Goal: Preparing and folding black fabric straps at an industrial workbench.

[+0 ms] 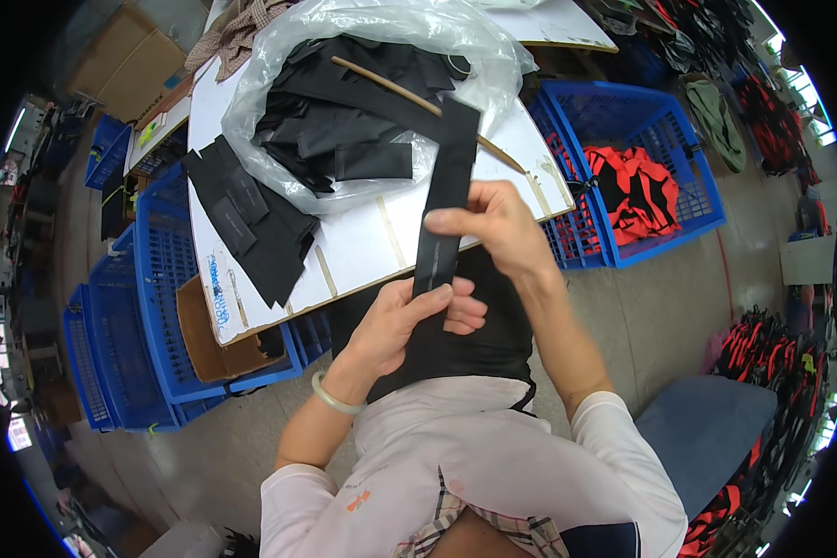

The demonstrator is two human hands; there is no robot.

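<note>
Black strip firmly in left fingers and right fingers, wooden stick behind, blue crates around

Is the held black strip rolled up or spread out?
Spread out: the black strip extends lengthwise from the left hand past the right hand.

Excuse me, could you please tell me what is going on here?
The person's left hand holds the lower end of a black strip, and the right hand grips it farther up. On the white table, an open clear bag holds more black pieces, with a stick lying across it. A black pile lies at the table's left side.
</note>
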